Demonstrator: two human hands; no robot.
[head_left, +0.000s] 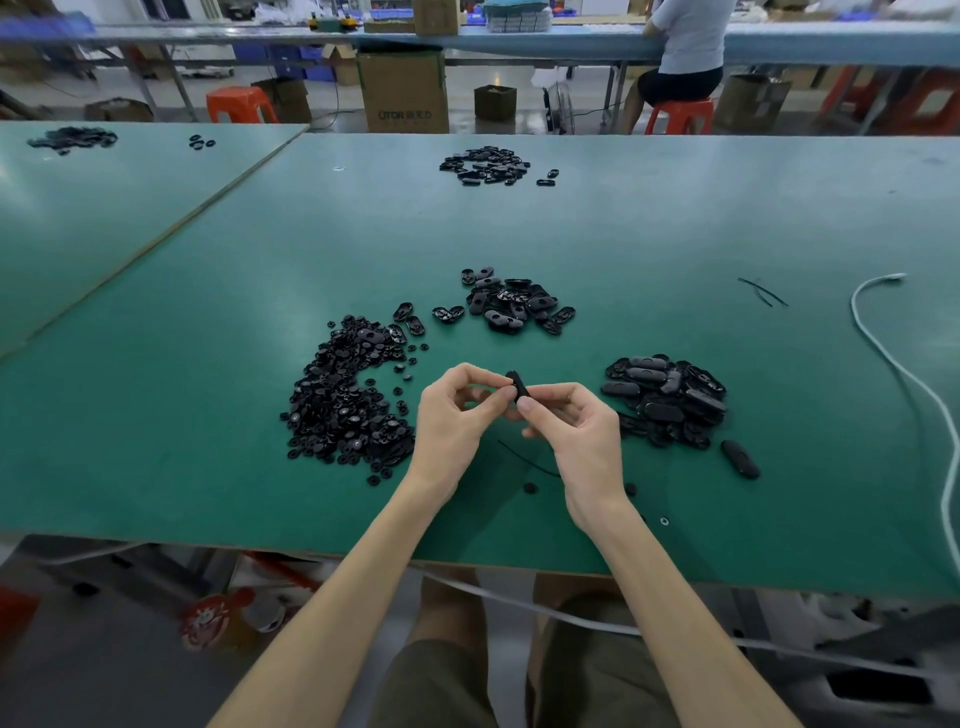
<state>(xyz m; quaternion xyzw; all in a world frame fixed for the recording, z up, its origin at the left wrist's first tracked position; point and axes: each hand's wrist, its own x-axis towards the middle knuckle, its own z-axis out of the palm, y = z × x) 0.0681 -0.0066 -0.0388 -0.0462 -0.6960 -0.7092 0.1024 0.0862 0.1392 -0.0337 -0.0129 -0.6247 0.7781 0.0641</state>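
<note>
Our left hand (457, 410) and right hand (576, 423) together pinch one small black plastic piece (518, 387) above the desk (208, 312). We note a heap of small black parts (345, 400) just left and a pile of oval shells (667, 397) right.

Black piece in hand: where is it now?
Head view, centre: black piece pinched between left hand and right hand, above the green table, between the small-parts pile and the shell pile.

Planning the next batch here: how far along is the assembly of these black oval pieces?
Done, seemingly: a heap of closed ovals lies on the right. In hand: the left hand and right hand pinch one black piece between them. Left: a large pile of small discs and a pile of open shells, so likely much remains.
</note>
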